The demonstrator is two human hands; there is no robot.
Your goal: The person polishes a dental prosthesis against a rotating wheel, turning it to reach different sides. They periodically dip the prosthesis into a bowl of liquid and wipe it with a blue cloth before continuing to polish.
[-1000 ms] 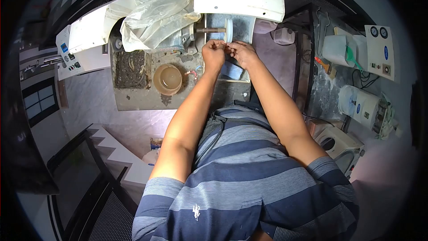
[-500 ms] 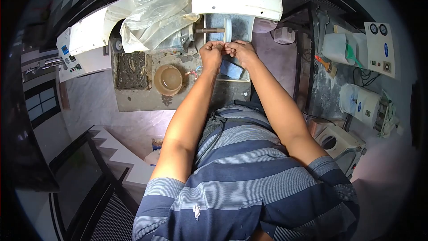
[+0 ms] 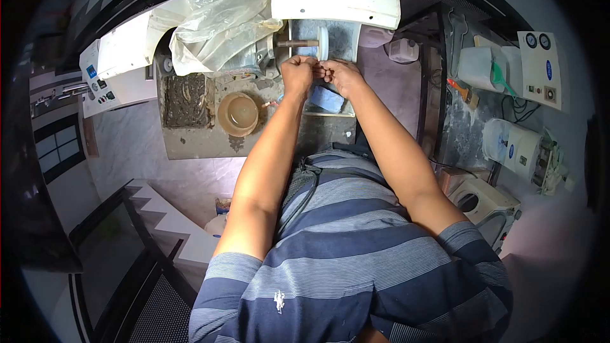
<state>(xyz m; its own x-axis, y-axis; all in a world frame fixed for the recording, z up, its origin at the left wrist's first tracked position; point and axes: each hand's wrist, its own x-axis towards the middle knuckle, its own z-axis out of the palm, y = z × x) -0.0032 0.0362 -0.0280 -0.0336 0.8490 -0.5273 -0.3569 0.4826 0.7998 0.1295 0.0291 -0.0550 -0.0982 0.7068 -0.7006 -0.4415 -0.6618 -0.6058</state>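
At upper centre, the left hand (image 3: 297, 77) and right hand (image 3: 344, 78) meet just below the wheel (image 3: 323, 43), fingers curled nearly closed; what they pinch, if anything, I cannot tell. Were the wheel to spin, its rim might graze fingertips so near.

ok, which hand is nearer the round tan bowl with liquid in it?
Left. The left hand is to the right of the bowl and slightly beyond it; the right hand is farther right, past the left.
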